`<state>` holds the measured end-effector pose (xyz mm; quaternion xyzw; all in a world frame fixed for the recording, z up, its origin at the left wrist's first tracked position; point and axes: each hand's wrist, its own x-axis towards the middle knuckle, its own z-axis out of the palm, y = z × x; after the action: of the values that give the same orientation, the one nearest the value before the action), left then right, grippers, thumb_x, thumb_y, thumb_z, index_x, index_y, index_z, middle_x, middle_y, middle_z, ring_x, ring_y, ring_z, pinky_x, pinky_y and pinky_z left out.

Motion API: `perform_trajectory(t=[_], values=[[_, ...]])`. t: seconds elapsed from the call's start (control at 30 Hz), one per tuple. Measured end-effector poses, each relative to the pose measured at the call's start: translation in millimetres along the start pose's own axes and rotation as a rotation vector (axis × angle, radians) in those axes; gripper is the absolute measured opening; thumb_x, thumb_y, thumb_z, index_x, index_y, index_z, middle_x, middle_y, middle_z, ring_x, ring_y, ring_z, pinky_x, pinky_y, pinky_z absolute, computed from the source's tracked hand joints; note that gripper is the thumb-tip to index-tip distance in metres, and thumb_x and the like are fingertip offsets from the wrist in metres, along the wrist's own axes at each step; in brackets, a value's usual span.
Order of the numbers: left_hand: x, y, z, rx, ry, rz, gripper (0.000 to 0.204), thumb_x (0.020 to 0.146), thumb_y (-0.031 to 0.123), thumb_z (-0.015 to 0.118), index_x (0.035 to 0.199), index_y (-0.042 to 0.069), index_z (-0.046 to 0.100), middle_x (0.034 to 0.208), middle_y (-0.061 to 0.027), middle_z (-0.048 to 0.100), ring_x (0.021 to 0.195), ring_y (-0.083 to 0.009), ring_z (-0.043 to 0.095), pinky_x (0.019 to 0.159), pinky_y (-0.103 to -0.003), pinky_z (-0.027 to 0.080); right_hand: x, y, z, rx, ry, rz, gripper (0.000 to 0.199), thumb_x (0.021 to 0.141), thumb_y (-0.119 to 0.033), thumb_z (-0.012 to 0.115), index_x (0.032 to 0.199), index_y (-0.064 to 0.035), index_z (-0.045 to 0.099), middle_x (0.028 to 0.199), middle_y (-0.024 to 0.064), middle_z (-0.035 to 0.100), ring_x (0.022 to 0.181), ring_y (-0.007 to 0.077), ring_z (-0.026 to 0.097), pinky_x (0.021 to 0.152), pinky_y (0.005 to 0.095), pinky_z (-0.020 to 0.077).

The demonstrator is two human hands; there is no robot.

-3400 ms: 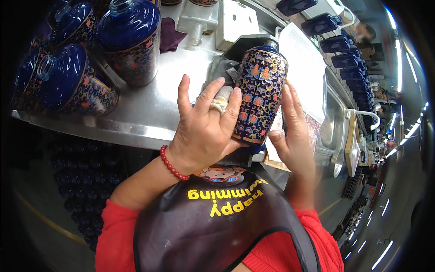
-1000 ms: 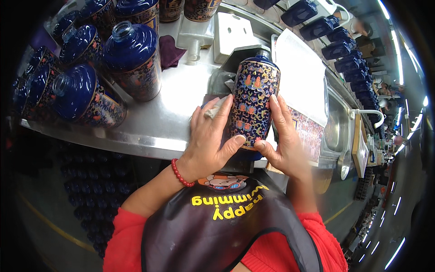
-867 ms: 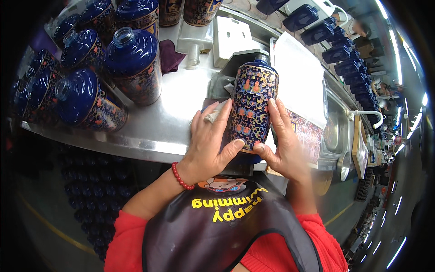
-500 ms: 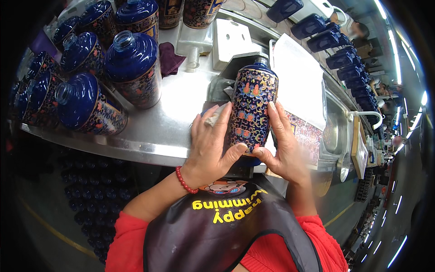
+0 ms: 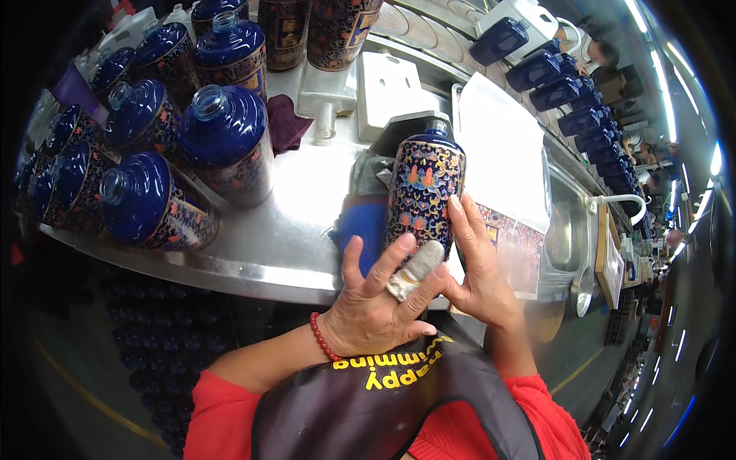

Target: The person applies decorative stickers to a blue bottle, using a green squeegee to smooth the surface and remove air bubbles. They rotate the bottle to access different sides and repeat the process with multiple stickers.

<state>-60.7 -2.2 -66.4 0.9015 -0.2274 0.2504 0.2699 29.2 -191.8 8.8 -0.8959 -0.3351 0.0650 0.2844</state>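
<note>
A dark blue bottle with a colourful floral pattern lies tilted on a dark metal rest, its neck pointing away from me. My right hand grips the bottle's lower right side, fingers stretched along it. My left hand is spread over the bottle's near end, with nothing closed inside its fingers. One of its fingers wears a greyish-white cloth wrap that lies against the bottle. The bottle's bottom end is hidden behind my hands. A blue patch shows just left of the bottle.
Several similar blue bottles crowd the left of the metal worktop. A purple cloth, a clear bottle and a white block stand behind. White paper covers a patterned sheet by the sink. More bottles line the right.
My left hand has left the bottle's left side and swung across its near end, fingers spread. The blue patch has come into sight. My right hand stays at the right side.
</note>
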Motion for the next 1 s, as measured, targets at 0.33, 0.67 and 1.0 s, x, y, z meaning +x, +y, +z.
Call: perform_trajectory(t=[0.33, 0.67, 1.0], values=[[21.0, -1.8, -9.7, 0.033, 0.050, -0.102, 0.084, 0.096, 0.072, 0.036, 0.151, 0.009, 0.048, 0.143, -0.0149, 0.055, 0.149, -0.0390, 0.028, 0.116, -0.069, 0.002, 1.2, -0.2, -1.4, -0.019, -0.003, -0.013, 0.093, 0.079, -0.026, 0.085, 0.156, -0.0067, 0.037, 0.158, 0.0358, 0.024, 0.143, 0.0513, 0.036, 0.113, 0.0496, 0.0394], [43.0, -12.3, -18.8, -0.012, -0.080, -0.238, 0.093, 0.088, 0.075, 0.047, 0.155, 0.010, 0.042, 0.156, -0.0162, 0.041, 0.151, -0.0438, 0.020, 0.112, -0.073, 0.003, 2.5, 0.2, -0.7, 0.018, -0.003, -0.007, 0.093, 0.077, -0.025, 0.085, 0.155, -0.0049, 0.038, 0.156, 0.0383, 0.025, 0.144, 0.0535, 0.034, 0.114, 0.0503, 0.0383], [66.0, -22.2, -20.5, -0.011, -0.041, -0.157, 0.088, 0.090, 0.071, 0.047, 0.154, 0.010, 0.044, 0.141, -0.0153, 0.059, 0.151, -0.0426, 0.021, 0.111, -0.075, 0.003, 1.6, -4.0, -3.5, -0.009, -0.042, 0.040, 0.094, 0.080, -0.028, 0.084, 0.156, -0.0048, 0.035, 0.158, 0.0374, 0.021, 0.136, 0.0492, 0.045, 0.111, 0.0485, 0.0413]])
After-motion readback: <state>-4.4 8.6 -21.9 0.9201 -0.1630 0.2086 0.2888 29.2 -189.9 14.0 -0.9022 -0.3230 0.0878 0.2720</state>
